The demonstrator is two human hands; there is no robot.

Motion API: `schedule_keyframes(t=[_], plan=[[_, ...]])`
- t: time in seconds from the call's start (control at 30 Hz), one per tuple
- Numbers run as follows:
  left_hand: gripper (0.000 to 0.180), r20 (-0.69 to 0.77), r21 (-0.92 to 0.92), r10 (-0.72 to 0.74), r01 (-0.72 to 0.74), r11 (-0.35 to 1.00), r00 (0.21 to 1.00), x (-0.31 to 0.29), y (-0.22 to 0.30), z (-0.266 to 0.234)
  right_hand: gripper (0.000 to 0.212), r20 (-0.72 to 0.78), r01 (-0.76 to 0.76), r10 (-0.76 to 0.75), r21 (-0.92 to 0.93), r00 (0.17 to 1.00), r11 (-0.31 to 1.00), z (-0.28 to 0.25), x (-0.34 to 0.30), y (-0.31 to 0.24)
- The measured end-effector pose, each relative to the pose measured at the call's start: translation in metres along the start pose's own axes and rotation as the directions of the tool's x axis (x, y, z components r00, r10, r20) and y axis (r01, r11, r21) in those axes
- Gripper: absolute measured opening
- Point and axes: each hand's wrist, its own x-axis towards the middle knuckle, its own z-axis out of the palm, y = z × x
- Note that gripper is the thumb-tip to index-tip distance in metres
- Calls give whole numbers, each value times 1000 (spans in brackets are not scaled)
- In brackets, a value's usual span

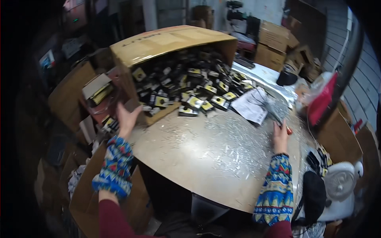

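Observation:
My left hand (127,119) is open, thumb and fingers spread, beside the lower left corner of a large cardboard carton (174,39) lying on its side. The carton's mouth faces me, and many small black-and-yellow boxes (194,102) spill from it onto the table (162,158). At the right, my right hand (281,137) closes around a thin dark handle with a red end (289,131). A grey, wispy bundle (274,106) spreads just beyond the fingers; its kind is unclear. A white printed sheet (250,107) lies beside the bundle.
Short, shiny clear strands (234,152) litter the tabletop. On the left are open cartons (89,198) and a tray of small boxes (99,95). A white fan (339,181) and a black cap-like item (313,198) stand at the right. Stacked cartons (272,43) are behind.

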Motion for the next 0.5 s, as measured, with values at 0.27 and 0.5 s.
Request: schedule_keyframes(t=[0.27,0.5], plan=[[36,315,282,10,-103,954,949,6,98,-11,27,373,-560,610,816,699,144,-28,-15,-6],[48,355,274,-165,66,959,920,8,57,-5,26,453,-729,615,608,645,315,-23,-55,-115]])
